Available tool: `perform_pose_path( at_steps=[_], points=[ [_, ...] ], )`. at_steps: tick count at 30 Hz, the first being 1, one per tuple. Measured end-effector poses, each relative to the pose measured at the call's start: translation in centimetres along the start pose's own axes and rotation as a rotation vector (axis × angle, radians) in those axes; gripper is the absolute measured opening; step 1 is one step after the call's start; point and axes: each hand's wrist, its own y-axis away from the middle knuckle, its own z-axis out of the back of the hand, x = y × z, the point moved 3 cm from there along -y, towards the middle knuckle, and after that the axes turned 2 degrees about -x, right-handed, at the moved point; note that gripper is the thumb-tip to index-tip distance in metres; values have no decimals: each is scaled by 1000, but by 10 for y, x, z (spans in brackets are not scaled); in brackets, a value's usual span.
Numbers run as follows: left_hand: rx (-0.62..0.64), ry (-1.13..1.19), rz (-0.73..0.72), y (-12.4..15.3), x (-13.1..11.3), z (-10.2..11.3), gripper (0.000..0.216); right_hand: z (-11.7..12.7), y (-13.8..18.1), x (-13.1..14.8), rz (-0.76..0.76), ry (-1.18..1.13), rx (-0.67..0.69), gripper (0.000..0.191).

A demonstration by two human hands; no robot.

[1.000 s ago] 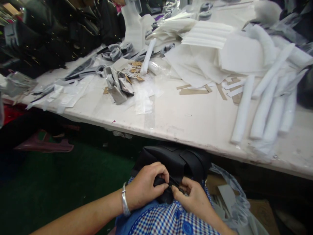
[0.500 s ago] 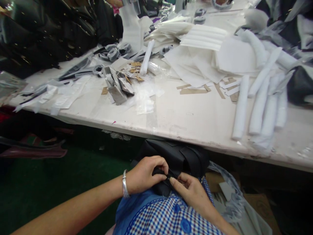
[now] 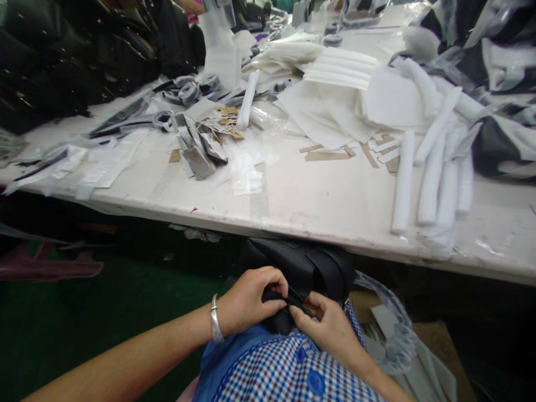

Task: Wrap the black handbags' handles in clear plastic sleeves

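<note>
A black leather bag (image 3: 307, 265) rests on my lap, just under the front edge of the white table (image 3: 326, 206). My left hand (image 3: 249, 298), with a silver bangle at the wrist, is closed on the near edge of the bag. My right hand (image 3: 324, 324) pinches a thin dark strip or zip part of the same bag, fingertips almost touching the left hand's. What exactly sits between the fingers is too small to make out.
On the table lie rolled white foam tubes (image 3: 427, 178), stacked white sheets (image 3: 347, 72), cardboard strips (image 3: 326, 155), plastic sleeves (image 3: 247, 167) and grey metal parts (image 3: 195, 151). Black bags (image 3: 75, 50) pile at the far left. Plastic and cardboard (image 3: 402, 346) lie on the floor at my right.
My hands stayed together on the bag with small finger shifts. The view drifted slightly, so the table items sit a little further left.
</note>
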Motion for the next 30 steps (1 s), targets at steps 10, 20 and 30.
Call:
perform_pose_path(
  at_steps=[10,20,30],
  points=[
    [9,-4,64,-15,2,1,14,-2,-3,4,36,68,-69,27],
    [74,48,-9,-10,-8,21,11,1,2,17,110,134,-31,35],
    [-109,-1,28,-9,8,5,15,-11,-11,11,95,197,-91,32]
  ],
)
